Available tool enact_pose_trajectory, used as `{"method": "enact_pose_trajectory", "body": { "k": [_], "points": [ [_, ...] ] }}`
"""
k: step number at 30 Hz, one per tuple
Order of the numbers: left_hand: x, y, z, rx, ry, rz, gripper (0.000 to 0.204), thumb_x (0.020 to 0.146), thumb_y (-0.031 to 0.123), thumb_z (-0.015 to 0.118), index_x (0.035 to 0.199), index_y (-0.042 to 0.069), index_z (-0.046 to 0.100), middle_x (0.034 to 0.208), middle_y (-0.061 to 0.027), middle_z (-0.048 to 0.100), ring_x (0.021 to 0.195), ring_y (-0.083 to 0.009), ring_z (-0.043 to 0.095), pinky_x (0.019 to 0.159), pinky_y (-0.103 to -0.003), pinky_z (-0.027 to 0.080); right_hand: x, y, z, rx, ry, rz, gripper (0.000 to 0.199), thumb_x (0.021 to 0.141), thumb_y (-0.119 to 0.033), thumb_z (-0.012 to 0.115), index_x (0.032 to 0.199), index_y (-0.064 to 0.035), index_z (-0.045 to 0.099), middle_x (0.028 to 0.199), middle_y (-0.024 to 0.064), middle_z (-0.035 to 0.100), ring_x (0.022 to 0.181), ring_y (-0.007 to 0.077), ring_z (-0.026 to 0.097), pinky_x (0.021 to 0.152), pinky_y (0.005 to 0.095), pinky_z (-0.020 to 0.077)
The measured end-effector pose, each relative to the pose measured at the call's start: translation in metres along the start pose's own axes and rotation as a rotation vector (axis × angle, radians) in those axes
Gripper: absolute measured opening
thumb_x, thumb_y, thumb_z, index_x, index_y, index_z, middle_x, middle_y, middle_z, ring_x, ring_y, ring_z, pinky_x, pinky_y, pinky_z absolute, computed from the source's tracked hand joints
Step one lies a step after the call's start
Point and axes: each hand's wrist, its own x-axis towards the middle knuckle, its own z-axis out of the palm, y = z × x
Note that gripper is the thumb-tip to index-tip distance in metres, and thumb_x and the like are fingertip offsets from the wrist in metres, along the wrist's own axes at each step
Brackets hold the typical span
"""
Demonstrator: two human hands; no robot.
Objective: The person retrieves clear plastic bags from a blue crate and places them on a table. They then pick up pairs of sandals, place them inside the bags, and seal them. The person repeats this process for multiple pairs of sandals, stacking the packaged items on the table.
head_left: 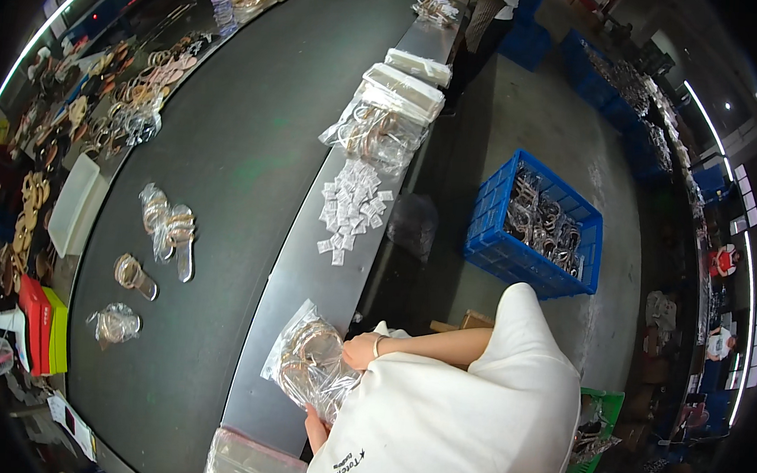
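A clear plastic bag of sandals rests on the metal ledge in front of me, tan straps showing through the shiny film. My right hand has its fingers closed on the bag's near edge. Lower down, my left hand grips the bag's bottom corner; part of it is hidden by my white sleeve. A stack of flat clear bags lies on the ledge beside my left hand. Farther up is a heap of small white sachets, with bagged goods and piled flat packs beyond it.
Wrapped sandals and a loose pair lie on the dark conveyor belt. A blue crate of bagged sandals stands on the floor to the right, a green crate behind me. Another person stands at the far end.
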Motion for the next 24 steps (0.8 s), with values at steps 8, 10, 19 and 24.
{"method": "enact_pose_trajectory", "body": {
  "k": [8, 10, 19, 24],
  "points": [
    [-0.011, 0.011, -0.031, 0.353, -0.044, 0.103, 0.04, 0.082, 0.034, 0.065, 0.085, -0.007, 0.063, 0.075, -0.0097, 0.063, 0.064, -0.0113, 0.054, 0.057, -0.028, 0.043, -0.018, -0.036, 0.048, -0.091, 0.082, 0.049, 0.029, 0.08, -0.023, 0.052, 0.089, 0.0036, 0.059, 0.085, 0.0213, 0.06, 0.072, 0.0349, 0.064, 0.056, 0.0421, 0.0517],
    [-0.009, 0.012, -0.036, 0.341, -0.039, 0.098, 0.039, 0.082, 0.032, 0.065, 0.087, -0.007, 0.063, 0.078, -0.0115, 0.064, 0.066, -0.013, 0.057, 0.059, -0.029, 0.044, -0.026, -0.051, 0.041, 0.056, 0.125, 0.183, 0.028, 0.081, -0.024, 0.052, 0.093, 0.001, 0.059, 0.09, 0.0206, 0.06, 0.078, 0.0357, 0.064, 0.064, 0.0442, 0.0522],
    [-0.032, 0.099, 0.027, 0.456, -0.011, 0.533, 0.033, 0.08, 0.031, 0.068, 0.068, 0.0, 0.063, 0.054, 0.0004, 0.054, 0.043, -0.0088, 0.046, 0.042, -0.027, 0.036, -0.038, -0.031, -0.007, 0.417, 0.598, 0.299, 0.05, 0.082, -0.036, 0.06, 0.118, -0.0052, 0.046, 0.12, 0.017, 0.052, 0.106, 0.0355, 0.051, 0.088, 0.0436, 0.0424],
    [-0.034, 0.185, 0.121, 1.244, 0.016, 1.101, 0.036, 0.073, 0.029, 0.072, 0.057, 0.002, 0.054, 0.044, -0.0096, 0.048, 0.04, -0.0207, 0.051, 0.041, -0.035, 0.037, -0.07, -0.002, -0.139, -0.066, 1.021, 0.018, 0.079, 0.07, -0.039, 0.071, 0.135, -0.0139, 0.034, 0.14, 0.0066, 0.031, 0.129, 0.0302, 0.028, 0.106, 0.0431, 0.0247]
  ]
}}
